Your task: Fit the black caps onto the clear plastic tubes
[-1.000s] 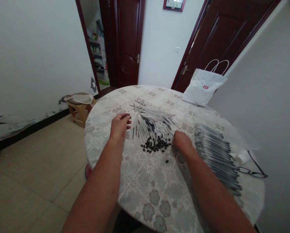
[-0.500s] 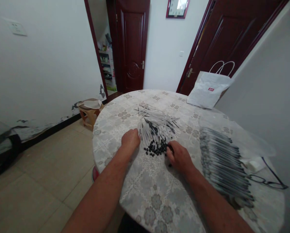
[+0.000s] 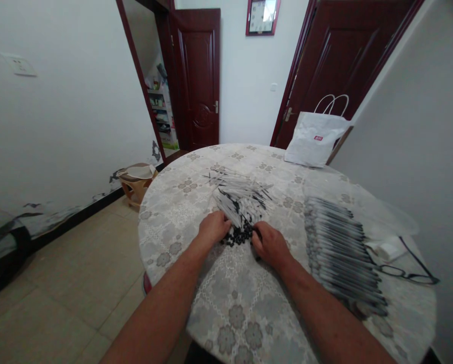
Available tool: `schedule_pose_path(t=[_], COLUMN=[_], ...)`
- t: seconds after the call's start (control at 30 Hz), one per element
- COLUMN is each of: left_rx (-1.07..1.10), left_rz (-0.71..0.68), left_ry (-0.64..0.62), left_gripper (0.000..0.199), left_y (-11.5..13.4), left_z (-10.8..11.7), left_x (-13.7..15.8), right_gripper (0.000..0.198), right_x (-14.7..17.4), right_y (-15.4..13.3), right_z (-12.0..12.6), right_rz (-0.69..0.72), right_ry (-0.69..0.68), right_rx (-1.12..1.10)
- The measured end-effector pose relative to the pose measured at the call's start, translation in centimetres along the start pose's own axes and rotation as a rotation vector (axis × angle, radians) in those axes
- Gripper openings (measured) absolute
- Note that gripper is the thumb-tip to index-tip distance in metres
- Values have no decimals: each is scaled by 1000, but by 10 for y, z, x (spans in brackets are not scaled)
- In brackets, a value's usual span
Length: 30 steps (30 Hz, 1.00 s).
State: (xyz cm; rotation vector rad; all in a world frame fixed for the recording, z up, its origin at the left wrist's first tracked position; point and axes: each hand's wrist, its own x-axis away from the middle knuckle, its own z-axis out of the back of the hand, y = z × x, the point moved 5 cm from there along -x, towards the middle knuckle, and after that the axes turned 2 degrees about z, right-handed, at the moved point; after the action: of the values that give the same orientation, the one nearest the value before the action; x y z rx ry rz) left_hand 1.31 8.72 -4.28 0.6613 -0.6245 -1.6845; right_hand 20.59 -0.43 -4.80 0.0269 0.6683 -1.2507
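Observation:
On the patterned tablecloth lies a loose heap of thin white and black sticks (image 3: 245, 188). Small black cap-like pieces (image 3: 241, 235) are piled at the near side of it. My left hand (image 3: 214, 227) rests at the left edge of both piles, its fingers curled in; whatever is between them is too small to make out. At the right of the black pieces is my right hand (image 3: 269, 243), thumb and forefinger pinched together. A dark bit shows near its fingertips, but its kind is unclear.
A neat row of dark-and-clear sticks (image 3: 340, 253) lies on the right, near clear plastic. Black-framed glasses (image 3: 404, 274) and a white object (image 3: 391, 248) are beyond it. A white paper bag (image 3: 315, 139) stands at the back right. A wooden stool (image 3: 135, 184) is left of the table (image 3: 245, 298).
My left hand has moved right, from the sticks' side to the black pieces, closer to my right hand. My right hand stays beside the pile. The whole view has shifted slightly.

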Motion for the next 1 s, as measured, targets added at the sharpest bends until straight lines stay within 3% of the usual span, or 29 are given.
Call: schedule_pose_path(t=[0.13, 0.33, 0.47, 0.6, 1.0], left_rx=[-101, -186, -251, -315, -214], left_rz=[-105, -189, -287, -295, -472], left_ry=[-3, 145, 77, 85, 64], left_gripper=[10, 21, 29, 26, 16], left_y=[4, -1, -1, -1, 7], left_z=[-8, 1, -2, -4, 0], left_x=[2, 6, 9, 9, 15], right_gripper=[14, 15, 14, 15, 18], right_x=[0, 0, -1, -2, -2], right_y=[6, 9, 9, 11, 17], right_z=[-2, -1, 0, 1, 3], right_rz=[-13, -67, -91, -109, -163], right_ry=[46, 60, 59, 70, 88], right_rx=[-21, -60, -73, -99, -177])
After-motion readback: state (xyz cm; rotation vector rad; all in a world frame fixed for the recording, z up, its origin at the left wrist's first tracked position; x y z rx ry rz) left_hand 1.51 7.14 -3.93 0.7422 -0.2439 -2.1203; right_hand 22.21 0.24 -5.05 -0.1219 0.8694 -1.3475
